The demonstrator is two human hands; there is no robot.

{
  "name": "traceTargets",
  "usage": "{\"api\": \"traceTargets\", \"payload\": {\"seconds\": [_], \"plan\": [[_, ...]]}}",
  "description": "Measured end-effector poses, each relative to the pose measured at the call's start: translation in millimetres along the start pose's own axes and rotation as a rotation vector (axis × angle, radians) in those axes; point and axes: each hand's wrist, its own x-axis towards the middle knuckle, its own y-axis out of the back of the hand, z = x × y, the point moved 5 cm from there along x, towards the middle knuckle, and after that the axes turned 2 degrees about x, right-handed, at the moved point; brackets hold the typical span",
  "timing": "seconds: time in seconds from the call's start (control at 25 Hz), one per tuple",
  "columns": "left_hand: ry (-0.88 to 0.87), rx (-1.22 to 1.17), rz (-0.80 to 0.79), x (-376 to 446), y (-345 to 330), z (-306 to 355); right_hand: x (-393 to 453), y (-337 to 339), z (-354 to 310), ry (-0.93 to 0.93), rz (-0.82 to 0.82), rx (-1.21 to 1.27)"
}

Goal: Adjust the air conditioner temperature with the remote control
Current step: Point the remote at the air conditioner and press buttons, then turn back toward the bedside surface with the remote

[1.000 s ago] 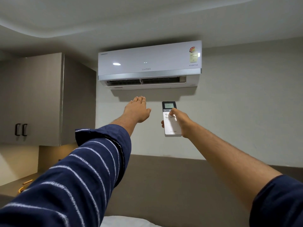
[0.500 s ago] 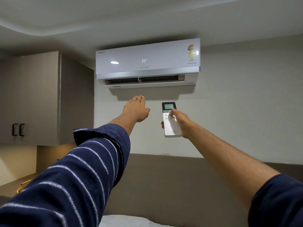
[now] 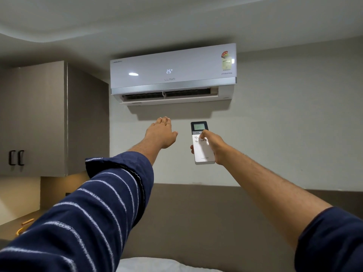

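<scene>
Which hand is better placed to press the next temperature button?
Right. The right hand grips the remote control, thumb on its buttons, aimed at the air conditioner. The left hand is open and empty.

Both arms up; left hand (image 3: 161, 134) flat, right hand (image 3: 213, 147) gripping.

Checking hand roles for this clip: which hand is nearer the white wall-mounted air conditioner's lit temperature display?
Left. The left hand reaches open just below the white wall-mounted air conditioner, under its display. The right hand sits lower and rightward, gripping the white remote control.
</scene>
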Motion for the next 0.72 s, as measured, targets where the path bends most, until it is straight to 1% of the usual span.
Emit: {"api": "traceTargets", "payload": {"seconds": [0.16,0.36,0.48,0.64,0.72], "plan": [[-0.039,-0.021,-0.01,-1.4,-14.4,18.4,-6.3,20.3,13.1,-0.009,0.028,0.006],[-0.182,-0.068,-0.07,-17.9,-50.9,87.8,-29.6,75.0,43.6,-0.05,0.13,0.04],[-0.28,-0.115,-0.081,-24.9,-71.3,141.3,-56.1,126.7,70.7,-0.075,0.242,0.051],[-0.441,-0.218,-0.126,-51.6,-95.2,239.6,-116.1,215.6,109.8,-0.17,0.46,0.031],[-0.537,-0.275,-0.15,-73.5,-106.2,299.2,-153.0,263.7,128.9,-0.201,0.572,0.008]]}}
